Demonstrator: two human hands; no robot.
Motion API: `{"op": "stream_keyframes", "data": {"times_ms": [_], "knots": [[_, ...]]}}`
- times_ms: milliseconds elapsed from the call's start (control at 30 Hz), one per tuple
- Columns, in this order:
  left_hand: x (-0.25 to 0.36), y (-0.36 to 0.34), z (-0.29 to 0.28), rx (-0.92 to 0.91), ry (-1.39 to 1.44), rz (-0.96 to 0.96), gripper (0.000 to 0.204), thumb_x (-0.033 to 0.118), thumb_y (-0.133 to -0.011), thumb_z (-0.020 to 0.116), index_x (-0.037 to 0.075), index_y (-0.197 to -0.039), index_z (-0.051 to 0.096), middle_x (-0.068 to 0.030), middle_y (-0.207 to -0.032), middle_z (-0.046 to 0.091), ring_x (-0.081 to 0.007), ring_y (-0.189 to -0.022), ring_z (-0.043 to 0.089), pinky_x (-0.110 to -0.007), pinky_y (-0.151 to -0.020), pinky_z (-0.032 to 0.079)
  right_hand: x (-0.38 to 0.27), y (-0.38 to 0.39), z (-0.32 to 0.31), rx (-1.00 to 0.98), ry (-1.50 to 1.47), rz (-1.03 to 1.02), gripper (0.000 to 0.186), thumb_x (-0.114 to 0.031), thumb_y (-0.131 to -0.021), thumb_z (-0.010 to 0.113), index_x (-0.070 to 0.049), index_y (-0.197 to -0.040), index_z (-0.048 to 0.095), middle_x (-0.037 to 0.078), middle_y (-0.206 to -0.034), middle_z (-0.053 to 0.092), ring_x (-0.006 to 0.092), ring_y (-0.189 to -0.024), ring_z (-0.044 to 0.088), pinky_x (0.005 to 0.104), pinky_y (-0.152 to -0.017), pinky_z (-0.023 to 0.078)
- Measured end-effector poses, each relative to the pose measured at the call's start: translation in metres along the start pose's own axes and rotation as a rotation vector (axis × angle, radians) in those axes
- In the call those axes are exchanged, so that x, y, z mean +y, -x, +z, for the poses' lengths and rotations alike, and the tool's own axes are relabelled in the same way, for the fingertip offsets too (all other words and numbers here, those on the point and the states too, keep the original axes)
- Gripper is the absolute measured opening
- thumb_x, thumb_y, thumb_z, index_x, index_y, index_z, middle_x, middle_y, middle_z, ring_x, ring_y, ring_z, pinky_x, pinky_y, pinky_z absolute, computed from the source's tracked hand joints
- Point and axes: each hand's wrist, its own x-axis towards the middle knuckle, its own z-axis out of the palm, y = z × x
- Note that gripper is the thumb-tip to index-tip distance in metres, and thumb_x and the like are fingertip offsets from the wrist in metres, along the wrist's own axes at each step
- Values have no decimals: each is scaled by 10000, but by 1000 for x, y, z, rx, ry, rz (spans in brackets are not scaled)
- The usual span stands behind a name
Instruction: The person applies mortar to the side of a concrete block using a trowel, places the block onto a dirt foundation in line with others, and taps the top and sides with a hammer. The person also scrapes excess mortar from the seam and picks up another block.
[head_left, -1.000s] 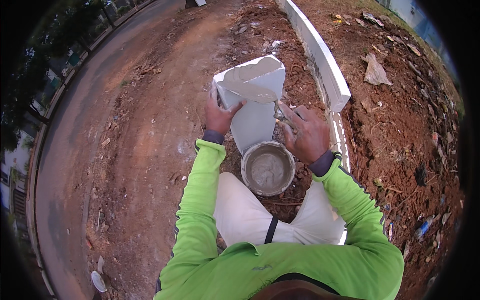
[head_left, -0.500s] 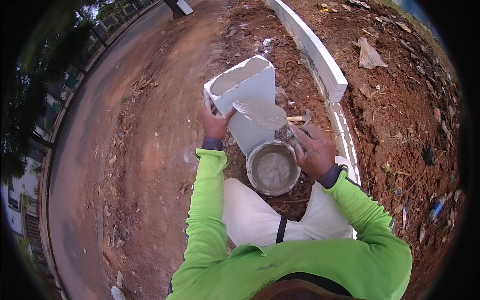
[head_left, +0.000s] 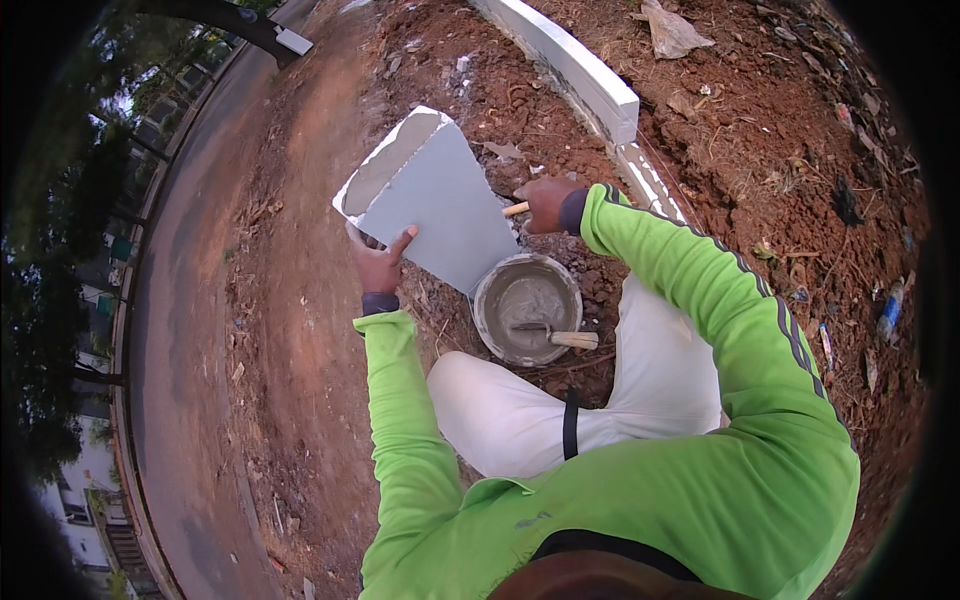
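My left hand (head_left: pixel 382 258) grips the lower left corner of a white block (head_left: pixel 440 200) with grey mortar spread along its top end, thumb on the near face and fingers behind it. Right of the block, my right hand (head_left: pixel 548 203) is closed on a short wooden handle (head_left: pixel 515 208), probably the hammer seen earlier; its head is hidden. Below the block stands a round bucket (head_left: pixel 482 295) of wet mortar, between my knees. A trowel (head_left: pixel 573 339) rests in it, blade in the mortar and handle over the rim.
A low white block wall (head_left: pixel 575 75) runs along the right, with a narrower mortar-streaked base course (head_left: pixel 650 182) continuing toward me. A dirt strip (head_left: pixel 310 170) and paved road (head_left: pixel 175 300) lie left. Litter and a plastic bottle (head_left: pixel 890 310) are on the right-hand soil. A tree trunk (head_left: pixel 255 35) stands far off.
The trowel has left my right hand and now rests in the bucket. My right hand has moved up onto the wooden handle. The block leans further left with my left hand on it.
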Motion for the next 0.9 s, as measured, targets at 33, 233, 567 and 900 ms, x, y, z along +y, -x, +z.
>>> {"op": "stream_keyframes", "data": {"times_ms": [33,233,567,900], "knots": [[-3,2,-5,14,-25,6,916,172,-730,914,-10,-1427,349,-185,-1291,577,-269,-1192,584,-383,-1015,478,5,-19,-10,-1,-1,-25,702,-392,-685,834,-41,-1261,642,240,-1129,708,383,-1064,688,465,-929,547],[-10,32,-21,-43,-186,-127,859,226,-738,911,-28,-1390,412,-172,-1282,595,-241,-1137,607,-373,-964,502,52,-123,77,-33,-345,-308,1317,-389,-566,953,-91,-1608,205,265,-1488,481,388,-1377,476,438,-1145,392],[-89,135,27,135,-330,-303,834,199,-792,872,-19,-1432,384,-174,-1356,538,-258,-1239,548,-420,-1036,467,40,-149,146,-100,-830,-672,1073,-244,-577,945,-34,-1486,416,222,-1430,511,365,-1354,470,422,-1163,347],[-91,90,1,327,149,-315,473,-48,-766,700,117,-1178,536,-38,-1062,644,-211,-986,623,-384,-846,478,0,-122,112,237,-825,-728,869,-114,-500,883,-60,-1294,535,163,-1161,645,350,-1145,613,457,-991,492]]}}
